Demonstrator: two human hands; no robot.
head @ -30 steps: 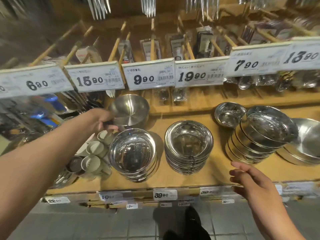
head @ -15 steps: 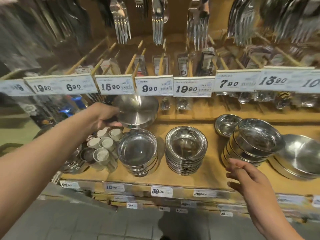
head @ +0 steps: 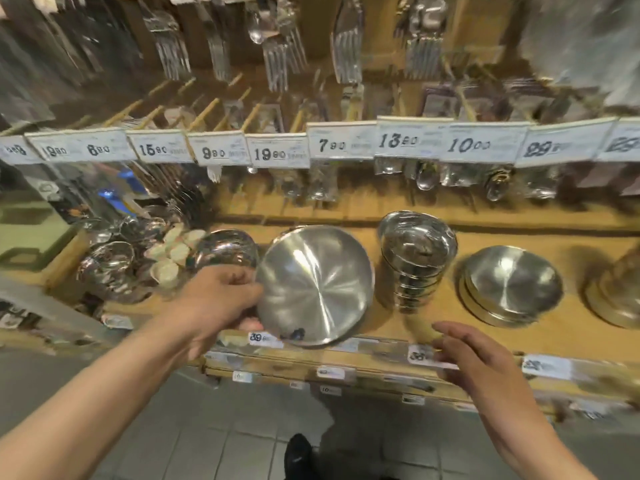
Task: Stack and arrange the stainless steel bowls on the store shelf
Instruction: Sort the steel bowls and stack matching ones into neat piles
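Note:
My left hand (head: 221, 299) grips the rim of a wide steel bowl (head: 315, 284), tilted so its underside faces me, in front of the wooden shelf (head: 398, 327). The bowl hides a stack behind it. Just left of it stands a stack of shiny bowls (head: 227, 249). To the right rises a tall leaning stack of bowls (head: 415, 258), then a low stack of wide bowls (head: 509, 285). My right hand (head: 474, 362) hovers open at the shelf's front edge, below the tall stack, touching nothing.
Small white cups (head: 173, 254) and more steel ware (head: 107, 268) crowd the shelf's left end. Price tags (head: 277, 152) hang on a rail above, with packaged cutlery (head: 280, 50) on pegs higher up. Another steel stack (head: 620, 289) sits far right. Tiled floor lies below.
My left hand has carried the wide bowl down and to the right, from above the left stack to the shelf front. The view has shifted right. My right hand stays open.

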